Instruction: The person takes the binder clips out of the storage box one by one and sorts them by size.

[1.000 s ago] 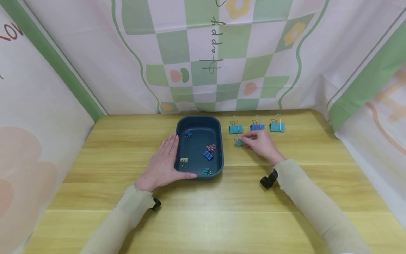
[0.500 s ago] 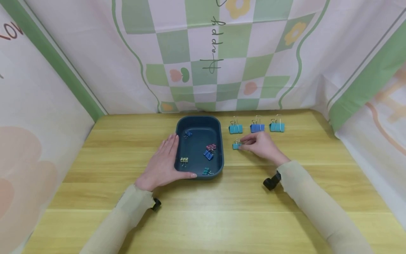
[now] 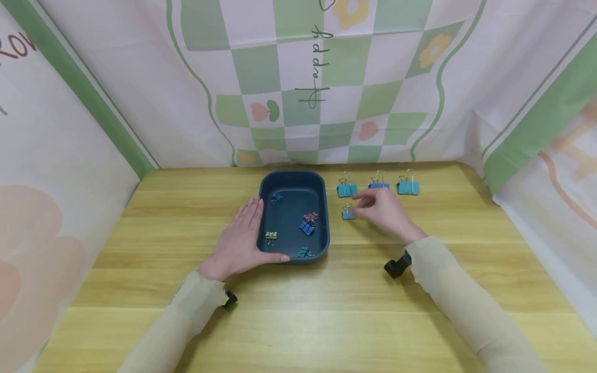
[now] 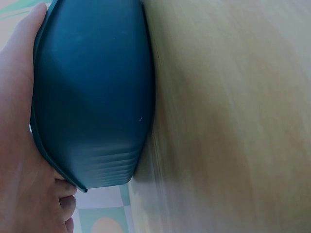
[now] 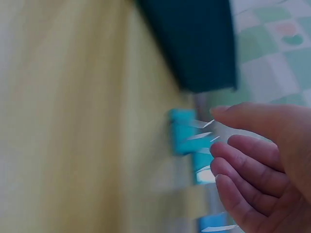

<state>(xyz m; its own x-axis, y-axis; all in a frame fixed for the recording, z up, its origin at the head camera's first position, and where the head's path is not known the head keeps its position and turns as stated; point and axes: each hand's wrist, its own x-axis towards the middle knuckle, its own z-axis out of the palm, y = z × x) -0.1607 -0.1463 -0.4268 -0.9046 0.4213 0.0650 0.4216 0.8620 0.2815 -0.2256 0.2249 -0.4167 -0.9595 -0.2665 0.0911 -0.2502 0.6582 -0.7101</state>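
My left hand (image 3: 235,243) rests along the left side of a dark blue tray (image 3: 285,215), fingers straight and thumb along its front rim. Right of the tray, a small light-blue binder clip (image 3: 347,215) stands on the table with its handles up. Just beside it is my right hand (image 3: 384,213), holding nothing; the right wrist view shows its thumb (image 5: 252,116) apart from the loosely bent fingers. Behind stand three larger binder clips in a row: a teal one (image 3: 346,190), a blue one (image 3: 379,185) partly covered by the hand, and another teal one (image 3: 408,188).
Inside the tray lie several small binder clips: a blue one (image 3: 277,197), a pink one (image 3: 310,216) against another blue one (image 3: 306,228), a yellow one (image 3: 271,235) and a green one (image 3: 303,252). A patterned curtain (image 3: 298,77) hangs behind the wooden table (image 3: 298,321).
The right hand set the small light-blue binder clip upright in front of the left large clip, let go of it and lifted slightly away. The left hand and tray stayed put.
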